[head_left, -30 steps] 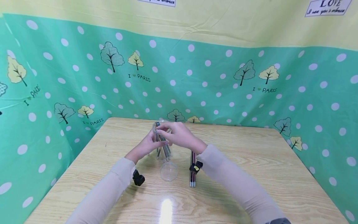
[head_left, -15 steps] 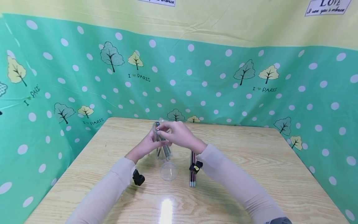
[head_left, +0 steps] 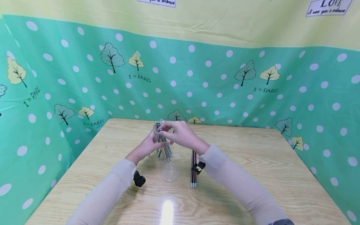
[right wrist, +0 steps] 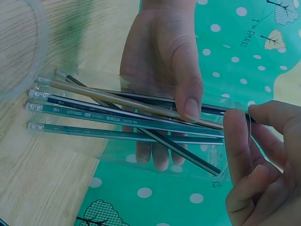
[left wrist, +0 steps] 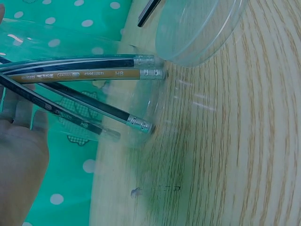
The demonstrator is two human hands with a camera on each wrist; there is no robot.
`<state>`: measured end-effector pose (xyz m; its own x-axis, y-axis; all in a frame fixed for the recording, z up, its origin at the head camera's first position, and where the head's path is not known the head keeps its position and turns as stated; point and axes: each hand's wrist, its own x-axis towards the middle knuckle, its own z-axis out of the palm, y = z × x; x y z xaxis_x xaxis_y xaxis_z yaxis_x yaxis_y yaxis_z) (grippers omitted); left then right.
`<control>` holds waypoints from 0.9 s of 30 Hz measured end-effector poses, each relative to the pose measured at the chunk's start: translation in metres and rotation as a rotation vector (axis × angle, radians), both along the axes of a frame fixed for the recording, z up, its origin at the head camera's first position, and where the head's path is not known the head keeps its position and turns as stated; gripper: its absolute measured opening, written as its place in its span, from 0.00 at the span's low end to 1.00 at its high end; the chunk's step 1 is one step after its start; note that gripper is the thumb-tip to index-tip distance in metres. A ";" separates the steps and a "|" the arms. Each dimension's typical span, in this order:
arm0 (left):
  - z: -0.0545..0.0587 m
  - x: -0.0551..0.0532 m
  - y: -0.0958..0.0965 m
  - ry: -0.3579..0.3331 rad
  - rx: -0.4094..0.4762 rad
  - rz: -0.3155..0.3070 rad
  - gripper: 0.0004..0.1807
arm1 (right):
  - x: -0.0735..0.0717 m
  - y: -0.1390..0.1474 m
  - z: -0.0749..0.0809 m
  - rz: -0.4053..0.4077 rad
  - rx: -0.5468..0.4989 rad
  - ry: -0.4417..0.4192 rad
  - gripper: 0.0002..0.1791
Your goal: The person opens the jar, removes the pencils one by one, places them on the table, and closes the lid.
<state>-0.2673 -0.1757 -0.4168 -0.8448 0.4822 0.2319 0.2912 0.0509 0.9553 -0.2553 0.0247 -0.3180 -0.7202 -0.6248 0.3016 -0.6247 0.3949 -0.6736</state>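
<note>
On the tabletop [head_left: 135,203], a lid [head_left: 170,172] lies near striped pencils [head_left: 193,178]. Beyond, the left hand [head_left: 147,147] grips a clear tube [right wrist: 113,147], the right hand [head_left: 180,134] pinching a dark pencil [right wrist: 212,110] at its mouth; only wrist views distinguish the tan pencil [right wrist: 108,97] inside.

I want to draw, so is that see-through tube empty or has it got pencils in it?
Not empty: the tube has pencils in it. The right wrist view shows several through its clear side.
</note>
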 end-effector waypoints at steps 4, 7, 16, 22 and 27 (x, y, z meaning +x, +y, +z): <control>0.000 -0.001 0.000 0.022 -0.029 0.029 0.45 | 0.001 0.002 0.003 -0.013 -0.016 0.010 0.08; 0.000 0.000 0.000 0.019 -0.039 0.047 0.47 | 0.002 0.004 0.008 -0.018 -0.037 0.026 0.08; 0.002 0.002 0.000 0.017 -0.046 0.068 0.48 | 0.001 0.010 0.017 -0.025 -0.091 0.059 0.10; 0.003 0.003 0.000 -0.001 -0.060 0.087 0.49 | 0.003 0.015 0.024 -0.044 -0.097 0.088 0.10; 0.003 0.002 0.001 0.007 -0.058 0.087 0.49 | 0.006 0.021 0.032 -0.046 -0.148 0.107 0.09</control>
